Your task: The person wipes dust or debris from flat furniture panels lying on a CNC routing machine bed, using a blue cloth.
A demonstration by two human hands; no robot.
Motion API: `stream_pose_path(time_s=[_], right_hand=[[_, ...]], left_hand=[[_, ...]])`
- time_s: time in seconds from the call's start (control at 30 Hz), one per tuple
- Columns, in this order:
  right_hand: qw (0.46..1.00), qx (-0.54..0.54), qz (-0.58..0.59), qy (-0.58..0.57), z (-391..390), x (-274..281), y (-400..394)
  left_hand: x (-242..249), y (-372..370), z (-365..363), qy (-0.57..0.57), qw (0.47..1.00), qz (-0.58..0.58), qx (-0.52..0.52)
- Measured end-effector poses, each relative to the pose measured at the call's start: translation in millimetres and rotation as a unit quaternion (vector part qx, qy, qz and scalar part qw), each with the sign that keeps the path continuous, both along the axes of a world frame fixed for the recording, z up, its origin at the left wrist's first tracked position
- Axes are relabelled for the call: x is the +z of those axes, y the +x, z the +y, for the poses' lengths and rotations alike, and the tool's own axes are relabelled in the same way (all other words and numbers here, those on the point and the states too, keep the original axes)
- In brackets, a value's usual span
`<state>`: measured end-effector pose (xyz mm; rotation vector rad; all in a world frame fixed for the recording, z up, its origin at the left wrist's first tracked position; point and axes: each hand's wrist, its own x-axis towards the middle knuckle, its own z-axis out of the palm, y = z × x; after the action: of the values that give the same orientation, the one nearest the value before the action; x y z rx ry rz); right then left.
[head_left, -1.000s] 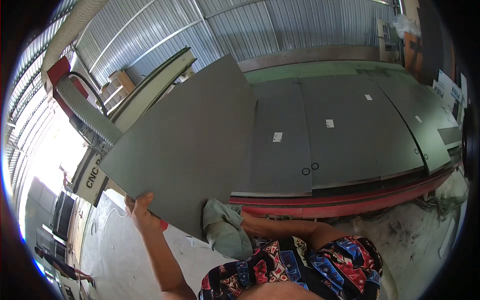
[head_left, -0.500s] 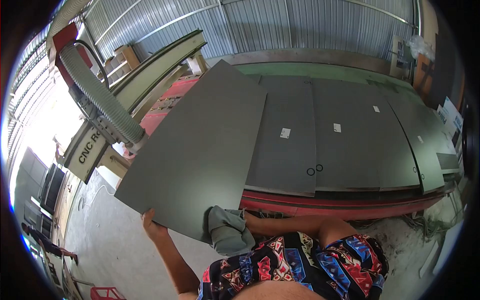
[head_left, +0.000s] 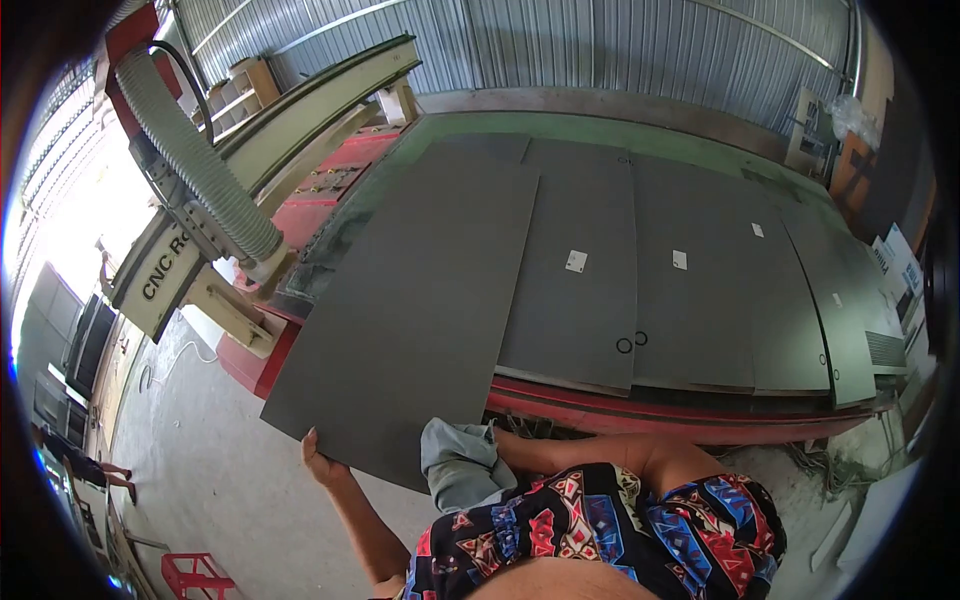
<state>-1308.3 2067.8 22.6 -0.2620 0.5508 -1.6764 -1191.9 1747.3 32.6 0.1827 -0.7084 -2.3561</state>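
Observation:
A large dark grey panel (head_left: 400,320) lies slanted across the other panels, its near end jutting past the red bed toward me. My left hand (head_left: 323,465) is closed around the panel's near edge, toward its left corner, thumb showing on top. A bunched grey-blue cloth (head_left: 462,465) covers my right hand at the panel's near right corner. Only the right wrist shows; the fingers are hidden, and the cloth is wrapped about them. Beside the panel on the right lie several similar grey panels (head_left: 570,320) with small white labels (head_left: 576,261).
A CNC machine's gantry (head_left: 318,108) and ribbed hose (head_left: 195,150) stand at left. The panels rest on a machine bed with a red front edge (head_left: 680,418). Cables (head_left: 835,470) hang at lower right. A red stool (head_left: 195,573) and another person (head_left: 85,465) are at lower left.
The large panel's far end has come down over the bed, and its near left corner has shifted right. My left hand has moved slightly right and down with it.

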Motion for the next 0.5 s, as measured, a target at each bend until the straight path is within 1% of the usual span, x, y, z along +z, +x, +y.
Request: stream_pose_path(time_s=[0.03, 0.13, 0.27, 0.4, 0.43, 0.47, 0.5], right_hand=[[1.000, 0.000, 0.000, 0.003, 2.1, 1.4, -0.2], [1.000, -0.004, 0.001, 0.015, 5.7, 5.1, -0.5], [0.999, -0.012, 0.022, 0.037, 12.0, 8.4, -4.7], [0.995, -0.065, 0.033, 0.069, 36.3, 32.7, -37.8], [0.995, -0.072, 0.006, 0.071, 41.6, 44.5, -50.4], [0.994, -0.076, -0.014, 0.078, 44.4, 55.7, -60.1], [0.992, -0.064, -0.070, 0.078, 43.4, 69.1, -72.2]], left_hand=[[-4.2, 2.4, -2.6, 0.006, 1.000, 0.005, -0.015], [-7.5, 8.2, 0.9, 0.010, 1.000, -0.021, 0.019], [-14.4, 14.4, -1.1, 0.032, 0.998, -0.030, 0.038], [-30.8, 19.9, -10.8, 0.039, 0.999, -0.018, 0.019], [-33.1, 20.9, -14.6, 0.041, 0.999, -0.012, 0.009], [-34.2, 23.5, -16.0, 0.041, 0.999, -0.018, 0.019], [-34.2, 23.4, -14.9, 0.040, 0.999, -0.023, 0.029]])
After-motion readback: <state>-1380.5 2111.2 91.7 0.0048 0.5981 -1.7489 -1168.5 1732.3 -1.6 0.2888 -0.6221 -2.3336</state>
